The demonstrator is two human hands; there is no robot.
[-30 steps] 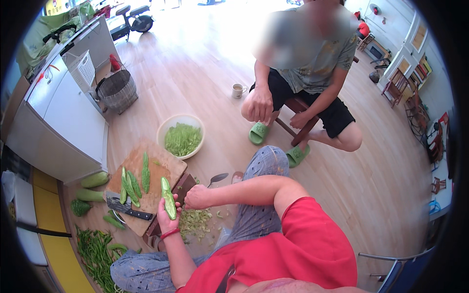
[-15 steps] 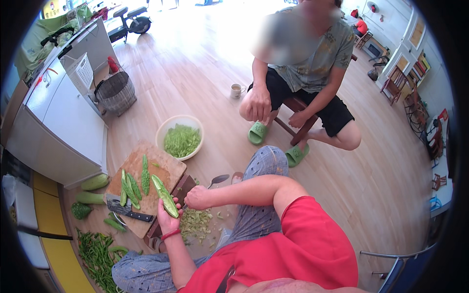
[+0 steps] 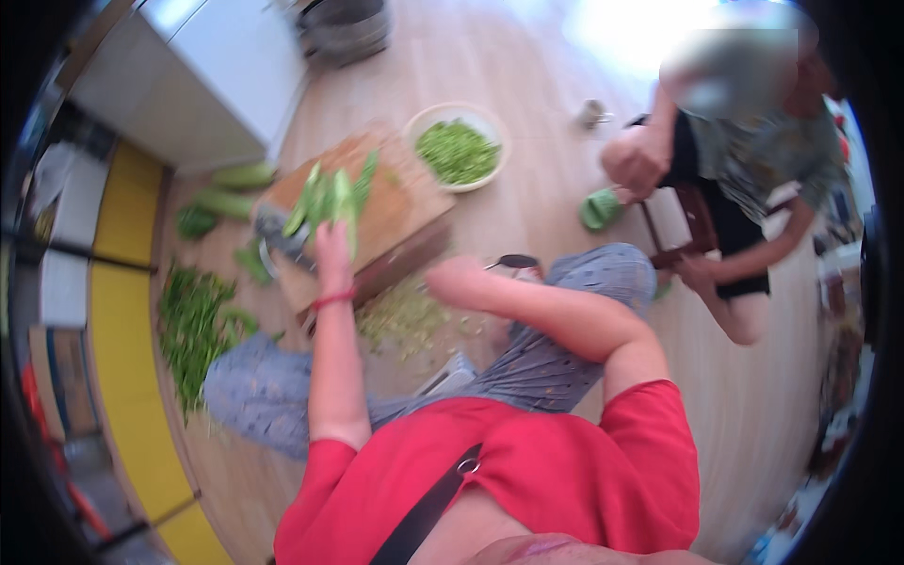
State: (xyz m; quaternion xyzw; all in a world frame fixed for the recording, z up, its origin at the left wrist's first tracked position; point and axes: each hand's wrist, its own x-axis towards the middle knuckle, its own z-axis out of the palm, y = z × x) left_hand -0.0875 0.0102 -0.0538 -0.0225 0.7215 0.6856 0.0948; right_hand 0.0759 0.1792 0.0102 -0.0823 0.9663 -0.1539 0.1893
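Note:
The picture is motion-blurred. My left hand point(image 3: 331, 252) reaches onto a wooden cutting board point(image 3: 407, 202) on the floor and is closed on a long green vegetable piece point(image 3: 350, 218). Several more green strips point(image 3: 320, 196) lie on the board just beyond its fingers, and a dark knife point(image 3: 281, 240) lies at the board's left edge. My right hand point(image 3: 452, 279) hovers to the right of the board over green scraps point(image 3: 405, 315); the blur hides its fingers. A white bowl point(image 3: 416, 122) of chopped greens stands behind the board.
Whole green gourds point(image 3: 240, 176) and a pile of green peppers point(image 3: 193, 320) lie on the floor at the left. Another person point(image 3: 753, 160) sits on a low stool at the right. A white cabinet point(image 3: 207, 66), a metal basket point(image 3: 344, 28) and a spoon-like tool point(image 3: 513, 261) are nearby.
My head has tilted, so the whole view has shifted and blurred. My left hand has carried the green piece from in front of me onto the cutting board among the other strips.

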